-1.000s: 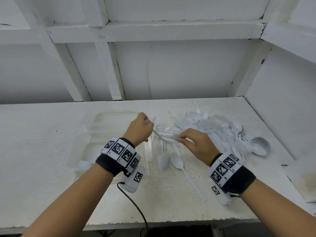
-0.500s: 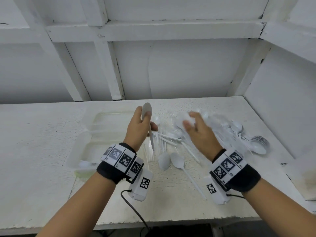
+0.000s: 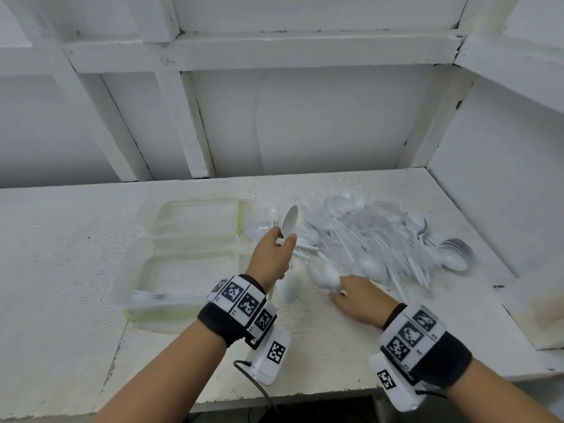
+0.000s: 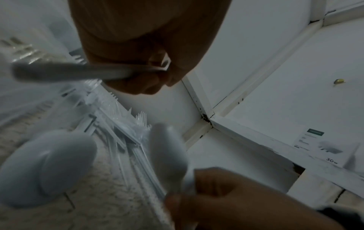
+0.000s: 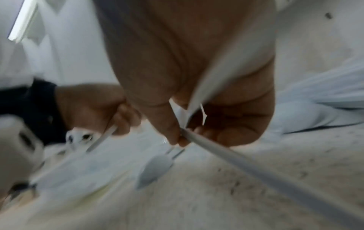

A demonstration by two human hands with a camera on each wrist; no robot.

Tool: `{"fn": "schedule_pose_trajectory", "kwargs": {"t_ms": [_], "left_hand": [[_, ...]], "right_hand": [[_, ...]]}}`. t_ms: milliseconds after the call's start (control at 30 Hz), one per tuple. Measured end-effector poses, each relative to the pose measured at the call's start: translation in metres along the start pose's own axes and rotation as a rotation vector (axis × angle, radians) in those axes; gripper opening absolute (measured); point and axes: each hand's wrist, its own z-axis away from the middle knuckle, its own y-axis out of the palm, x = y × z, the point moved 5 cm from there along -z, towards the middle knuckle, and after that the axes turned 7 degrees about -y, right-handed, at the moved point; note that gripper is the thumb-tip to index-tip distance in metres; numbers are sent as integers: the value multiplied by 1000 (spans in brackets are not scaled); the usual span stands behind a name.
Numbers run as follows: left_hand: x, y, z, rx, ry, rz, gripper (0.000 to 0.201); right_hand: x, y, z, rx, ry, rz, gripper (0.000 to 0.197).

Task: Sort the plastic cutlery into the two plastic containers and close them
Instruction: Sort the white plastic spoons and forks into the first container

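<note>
Cutlery pile, head view: loose white spoons and forks heaped on the white table, beyond and to the right of both hands.
Left hand, head view: left hand raised over the table, fingers curled round a white spoon; bowl sticks up above the thumb, handle runs down past the palm.
Right hand, head view: right hand low near the table, just this side of the pile, pinching a second spoon by its handle; bowel end blurred, pointing away from the wrist.
Containers, head view: two clear plastic containers left of the left hand, lids open; far one shows nothing inside that I can make out, near one has a few white pieces at its near edge.
Loose spoon, head view: another spoon lying bowl-down on the table between the two wrists.
Left wrist view: left hand clenched on a spoon handle that runs out left, blurred; right hand below it holding its spoon bowl; pile of forks between them.
Right wrist view: right hand gripping a thin white handle between thumb and fingertips; left hand to its left with its own handle; heavy motion blur.
</note>
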Motion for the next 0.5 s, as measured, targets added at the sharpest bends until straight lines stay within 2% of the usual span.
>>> {"fn": "schedule_pose_trajectory", "kwargs": {"t_ms": [100, 167, 200, 333, 500], "left_hand": [[13, 17, -17, -24, -100, -127, 28], [20, 36, -27, 12, -149, -193, 22], [22, 45, -29, 42, -172, -215, 17], [25, 70, -35, 102, -250, -286, 32], [20, 78, -39, 114, -269, -357, 26]], "right_hand": [[-10, -26, 12, -201, 19, -442, 14], [-15, -38, 17, -319, 52, -705, 11], [-18, -44, 18, -378, 68, -738, 12], [-30, -57, 18, -560, 97, -705, 14], [-32, -53, 18, -555, 82, -678, 15]]}}
